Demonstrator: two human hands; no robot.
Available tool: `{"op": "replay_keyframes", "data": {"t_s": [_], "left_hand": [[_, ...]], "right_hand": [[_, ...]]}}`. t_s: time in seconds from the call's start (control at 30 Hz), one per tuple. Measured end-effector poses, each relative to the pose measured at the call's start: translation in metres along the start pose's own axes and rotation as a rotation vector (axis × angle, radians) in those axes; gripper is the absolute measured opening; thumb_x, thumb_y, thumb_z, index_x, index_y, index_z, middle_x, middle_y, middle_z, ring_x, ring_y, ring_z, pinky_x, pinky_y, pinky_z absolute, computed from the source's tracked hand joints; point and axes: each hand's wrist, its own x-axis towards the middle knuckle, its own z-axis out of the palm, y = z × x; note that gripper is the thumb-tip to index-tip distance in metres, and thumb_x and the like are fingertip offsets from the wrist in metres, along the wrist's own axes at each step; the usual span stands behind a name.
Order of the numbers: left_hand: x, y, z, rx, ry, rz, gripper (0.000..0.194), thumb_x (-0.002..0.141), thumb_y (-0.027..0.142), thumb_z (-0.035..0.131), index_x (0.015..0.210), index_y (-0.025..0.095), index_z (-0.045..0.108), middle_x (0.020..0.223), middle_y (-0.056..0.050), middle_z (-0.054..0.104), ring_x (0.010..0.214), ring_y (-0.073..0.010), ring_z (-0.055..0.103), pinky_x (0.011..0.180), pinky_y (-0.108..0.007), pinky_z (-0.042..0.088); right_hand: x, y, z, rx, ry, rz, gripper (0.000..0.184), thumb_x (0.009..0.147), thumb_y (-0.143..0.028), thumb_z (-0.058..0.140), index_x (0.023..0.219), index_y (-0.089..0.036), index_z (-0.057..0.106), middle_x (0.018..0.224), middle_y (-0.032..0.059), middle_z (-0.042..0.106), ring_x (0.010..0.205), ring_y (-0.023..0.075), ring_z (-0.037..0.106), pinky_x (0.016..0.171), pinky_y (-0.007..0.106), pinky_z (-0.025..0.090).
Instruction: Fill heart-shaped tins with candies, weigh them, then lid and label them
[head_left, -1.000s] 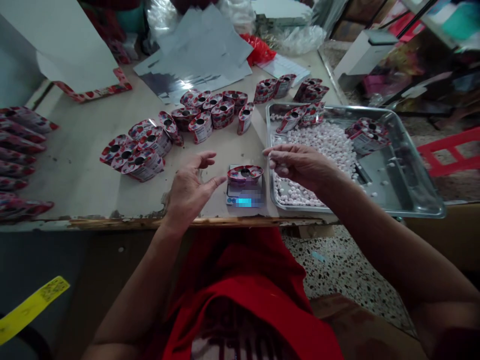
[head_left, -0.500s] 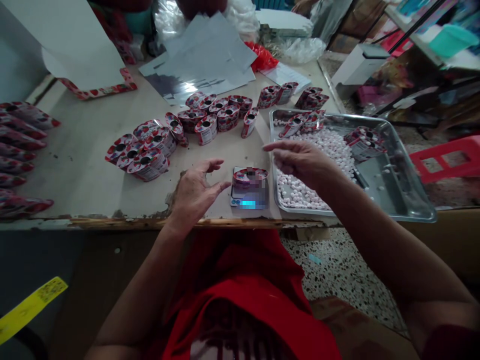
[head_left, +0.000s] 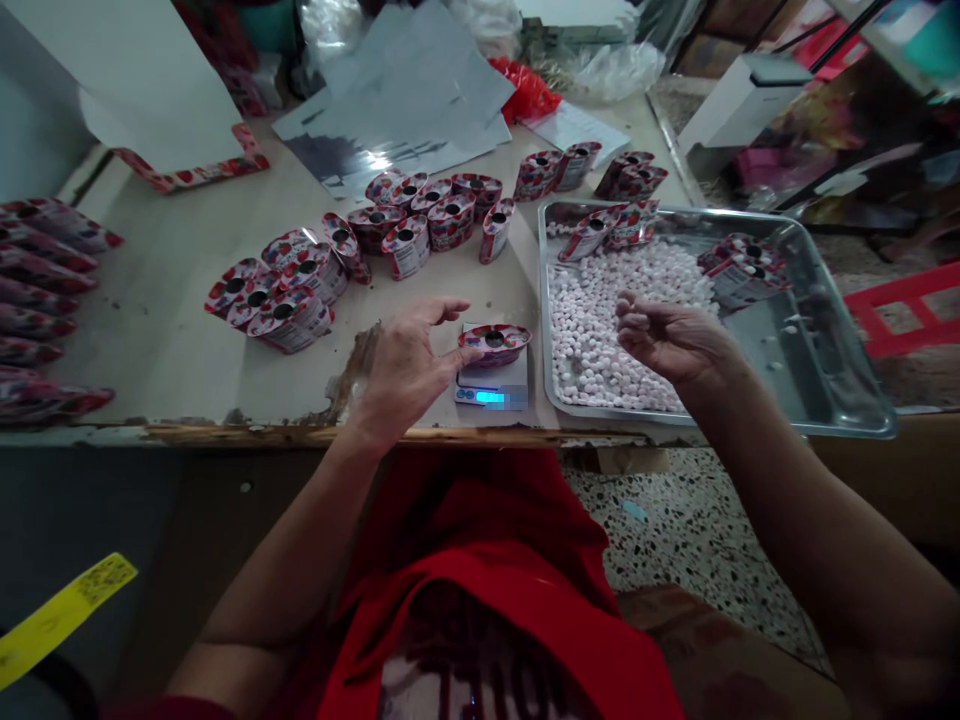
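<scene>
A small digital scale (head_left: 491, 385) with a lit blue display sits near the table's front edge. Standing on it is a printed red and white pouch (head_left: 499, 345) with a round dark hole in its top. My left hand (head_left: 412, 365) curves beside the pouch with fingers apart, its thumb at the pouch's left end. Over a metal tray (head_left: 825, 385) of small white balls (head_left: 600, 350), my right hand (head_left: 679, 340) has its fingers drawn together. Pale round bits, seemingly white balls, show at its fingertips; how many is unclear.
Several similar pouches (head_left: 289, 315) stand in groups across the table, and more lie at the left edge (head_left: 45, 300). Two pouches (head_left: 592, 235) and a pouch with balls on top (head_left: 742, 270) are in the tray. Silvery sheets (head_left: 405, 110) lie behind; a red stool (head_left: 907, 315) is right.
My right hand has moved right, from beyond the tray's left rim to above the balls, and its fingers have drawn together. My left hand has come closer to the pouch on the scale.
</scene>
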Motion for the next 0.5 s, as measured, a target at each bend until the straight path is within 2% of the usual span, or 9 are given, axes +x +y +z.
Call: {"op": "replay_keyframes", "data": {"t_s": [0.07,0.17,0.3,0.43,0.5], "left_hand": [[0.001,0.009,0.002,0.035,-0.015,-0.007,0.048,0.084,0.023,0.088,0.129,0.022,0.072,0.128,-0.007,0.076,0.118,-0.0240,0.071,0.111,-0.042,0.053],[0.000,0.018,0.003,0.078,-0.031,-0.017,0.047,0.085,0.022,0.087,0.129,0.023,0.072,0.129,-0.006,0.076,0.119,-0.0243,0.070,0.110,-0.041,0.054],[0.003,0.015,0.006,0.117,-0.049,-0.002,0.051,0.082,0.023,0.089,0.130,0.025,0.071,0.127,-0.006,0.076,0.119,-0.0266,0.070,0.110,-0.044,0.053],[0.009,0.013,0.023,0.195,-0.066,0.010,0.058,0.078,0.026,0.094,0.131,0.025,0.070,0.131,-0.010,0.074,0.124,-0.0331,0.066,0.112,-0.050,0.050],[0.009,0.019,0.038,0.257,-0.110,0.038,0.062,0.079,0.029,0.093,0.135,0.021,0.068,0.135,-0.014,0.072,0.127,-0.0362,0.064,0.113,-0.053,0.049]], "right_hand": [[-0.002,-0.001,0.002,-0.018,-0.053,0.021,0.023,0.100,-0.003,0.048,0.091,-0.018,0.062,0.073,-0.0034,0.056,0.050,0.0040,0.041,0.047,0.010,0.040],[-0.005,-0.001,0.003,-0.047,-0.061,0.036,0.022,0.103,-0.007,0.049,0.085,-0.018,0.059,0.066,-0.0044,0.051,0.049,0.0046,0.038,0.046,0.011,0.037],[-0.012,0.005,0.008,-0.135,-0.086,-0.017,0.020,0.102,-0.010,0.052,0.085,-0.017,0.062,0.060,-0.0048,0.048,0.047,0.0058,0.033,0.042,0.012,0.031],[-0.018,0.012,0.037,-0.218,-0.212,-0.074,0.011,0.095,-0.012,0.063,0.086,-0.016,0.067,0.062,-0.0030,0.050,0.049,0.0059,0.033,0.040,0.013,0.030],[-0.019,0.012,0.054,-0.226,-0.212,-0.038,0.012,0.091,-0.011,0.065,0.082,-0.018,0.066,0.065,-0.0006,0.053,0.049,0.0062,0.038,0.040,0.014,0.034]]}}
